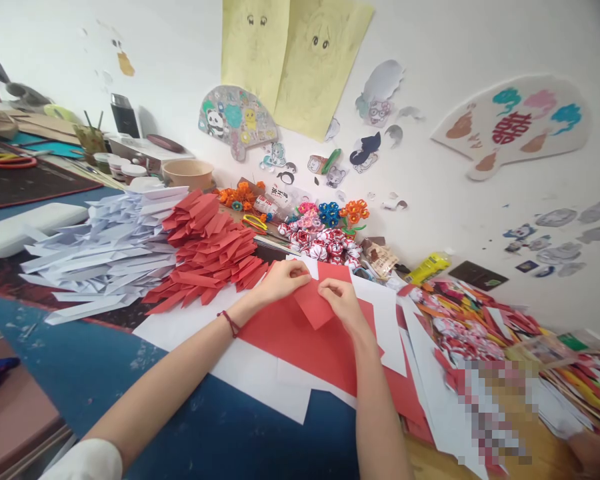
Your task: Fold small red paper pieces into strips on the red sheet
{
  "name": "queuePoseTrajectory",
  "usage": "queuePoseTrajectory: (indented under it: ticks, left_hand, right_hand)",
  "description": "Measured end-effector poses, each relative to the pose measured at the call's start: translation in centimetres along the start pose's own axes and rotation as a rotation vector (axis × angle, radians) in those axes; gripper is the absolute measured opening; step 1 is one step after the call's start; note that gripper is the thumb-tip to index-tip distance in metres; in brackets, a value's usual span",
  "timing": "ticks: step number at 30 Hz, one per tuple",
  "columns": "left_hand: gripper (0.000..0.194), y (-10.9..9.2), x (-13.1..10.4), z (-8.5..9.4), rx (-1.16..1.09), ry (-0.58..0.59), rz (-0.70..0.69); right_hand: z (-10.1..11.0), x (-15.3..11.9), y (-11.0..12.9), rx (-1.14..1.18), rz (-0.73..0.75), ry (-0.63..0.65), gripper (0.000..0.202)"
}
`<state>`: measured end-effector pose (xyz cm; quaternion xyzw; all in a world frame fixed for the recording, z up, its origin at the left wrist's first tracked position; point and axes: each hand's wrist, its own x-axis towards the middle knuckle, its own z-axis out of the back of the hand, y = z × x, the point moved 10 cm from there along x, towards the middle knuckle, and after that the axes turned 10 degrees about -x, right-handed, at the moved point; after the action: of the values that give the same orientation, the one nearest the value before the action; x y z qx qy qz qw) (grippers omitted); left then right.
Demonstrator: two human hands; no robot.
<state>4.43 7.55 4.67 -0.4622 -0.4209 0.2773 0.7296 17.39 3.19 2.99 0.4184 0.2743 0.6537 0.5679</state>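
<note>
Near the middle of the view, a small red paper piece (pixel 314 308) is held between my two hands. My left hand (pixel 286 280) pinches its upper left edge, fingers closed. On the right side, the fingers of my right hand (pixel 341 300) are closed on the same piece. Beneath it lie larger red sheets (pixel 300 350) on top of white sheets (pixel 280 393). A heap of folded red paper strips (pixel 210 247) sits left of my hands, beside a bigger heap of folded white strips (pixel 115 247).
Paper flowers (pixel 325 243) stand along the wall behind my hands. A tan bowl (pixel 187 173) and small jars are at the back left, with a yellow bottle (pixel 430 267) at the right. Coloured strips clutter the right side. Part of another person's hand (pixel 597 453) shows lower right.
</note>
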Motion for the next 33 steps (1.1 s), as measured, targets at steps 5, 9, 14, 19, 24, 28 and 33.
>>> queuePoseTrajectory:
  ticks: [5, 9, 14, 19, 24, 28, 33]
  left_hand:
    - [0.023, 0.7, 0.5, 3.4, -0.091, -0.217, -0.001]
    - [0.028, 2.4, 0.3, 6.4, -0.327, -0.462, 0.056]
    - [0.036, 3.1, 0.6, 4.6, -0.423, -0.369, 0.090]
    - [0.033, 2.5, 0.5, 3.6, -0.216, -0.278, 0.072]
    - [0.042, -2.1, -0.5, 2.5, 0.172, -0.179, -0.148]
    - [0.055, -3.6, -1.2, -0.7, 0.308, 0.032, -0.239]
    - [0.033, -2.5, -1.1, -1.9, 0.146, 0.128, -0.174]
  right_hand:
    - [0.3, -0.1, -1.3, -0.041, -0.054, 0.049, 0.015]
    - [1.6, 0.1, -2.0, -0.010, -0.076, -0.065, 0.016]
    - [0.7, 0.4, -1.5, 0.198, -0.053, -0.086, 0.040]
    - [1.1, 0.4, -1.2, 0.245, -0.041, -0.160, 0.031]
    - [2.2, 0.3, -2.5, 0.189, -0.130, -0.261, 0.025]
    - [2.1, 0.3, -2.6, 0.140, -0.148, -0.254, 0.029]
    - [2.7, 0.1, -2.0, 0.075, -0.098, -0.244, 0.027]
